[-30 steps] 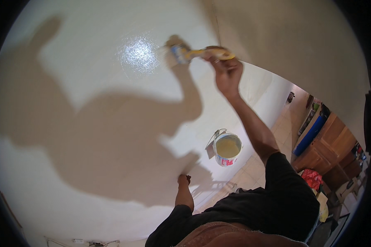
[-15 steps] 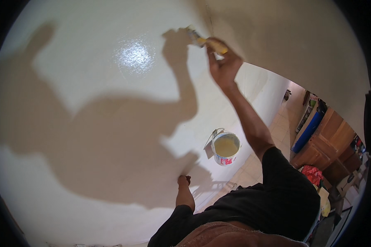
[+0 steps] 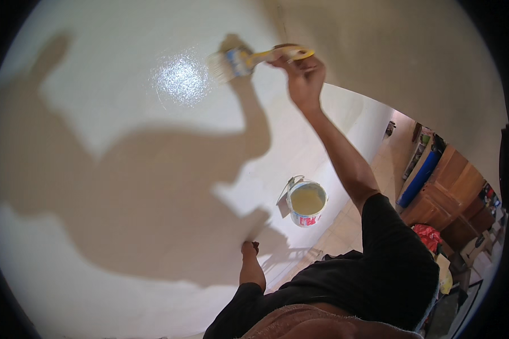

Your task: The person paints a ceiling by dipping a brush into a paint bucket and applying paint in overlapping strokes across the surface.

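Note:
High up, my right hand [image 3: 306, 82] is closed around the yellow handle of a flat paintbrush [image 3: 241, 61]. The brush points left, and its pale, blurred bristles lie at the white wall [image 3: 124, 101] beside a bright glossy patch of reflected light. Lower down, my left hand [image 3: 250, 247] is small in view at the wall, within my shadow; its fingers are mostly hidden. Right of it and farther up, a white bucket [image 3: 306, 219] with a wire handle holds pale yellowish paint [image 3: 307, 201].
A beige surface [image 3: 390, 62] adjoins the wall at upper right. Beyond the bucket lies a tiled floor [image 3: 345, 231]. Wooden furniture [image 3: 444, 186], a long blue object [image 3: 419, 178], a red plastic bag [image 3: 427, 236] and assorted clutter stand at the right.
My right hand has moved slightly left and turned the brush; its broad side now shows and its bristles reach farther left and lower. My left hand is nearly still.

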### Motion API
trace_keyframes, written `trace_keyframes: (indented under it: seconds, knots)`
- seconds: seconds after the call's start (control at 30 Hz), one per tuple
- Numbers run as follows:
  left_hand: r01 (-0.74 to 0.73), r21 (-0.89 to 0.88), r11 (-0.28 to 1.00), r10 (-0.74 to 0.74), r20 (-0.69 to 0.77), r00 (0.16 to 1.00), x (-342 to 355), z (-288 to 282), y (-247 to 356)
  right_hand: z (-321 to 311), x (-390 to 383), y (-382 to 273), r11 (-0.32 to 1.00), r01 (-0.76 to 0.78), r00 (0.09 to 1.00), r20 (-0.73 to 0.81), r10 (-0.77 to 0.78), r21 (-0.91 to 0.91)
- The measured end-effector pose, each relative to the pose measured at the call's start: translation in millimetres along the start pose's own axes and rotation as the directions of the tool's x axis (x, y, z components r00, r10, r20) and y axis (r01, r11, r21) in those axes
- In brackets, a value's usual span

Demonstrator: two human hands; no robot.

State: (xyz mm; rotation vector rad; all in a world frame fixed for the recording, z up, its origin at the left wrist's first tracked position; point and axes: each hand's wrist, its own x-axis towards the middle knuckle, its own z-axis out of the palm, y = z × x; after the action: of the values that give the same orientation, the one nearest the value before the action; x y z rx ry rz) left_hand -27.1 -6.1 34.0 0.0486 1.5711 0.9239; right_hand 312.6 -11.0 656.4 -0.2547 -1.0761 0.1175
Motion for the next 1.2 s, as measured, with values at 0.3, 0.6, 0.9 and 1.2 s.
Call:
trace_keyframes:
  seconds: [0.3,0.6,0.9,1.2]
  knots:
    - [-0.008,-0.013,1.000,0.008,0.007,1.000,-14.4,-1.6,0.1,-78.6,47.1,1.8,0.794,0.168,0.944,-0.136,-0.300,-0.585]
    - [-0.030,-0.064,0.998,0.031,0.020,0.999,-21.9,13.6,-4.0,32.4,-48.8,-22.1,0.665,0.444,0.894,0.246,-0.375,-0.601]
    - [-0.029,-0.055,0.998,0.035,0.101,0.994,-10.8,4.5,-3.7,125.7,-118.2,-83.1,0.921,0.388,0.852,0.397,-0.342,-0.039]
    - [0.018,-0.090,0.996,-0.019,-0.013,1.000,0.3,5.9,0.5,-17.6,-28.7,1.3,0.999,-0.039,0.999,-0.015,0.039,-0.020]
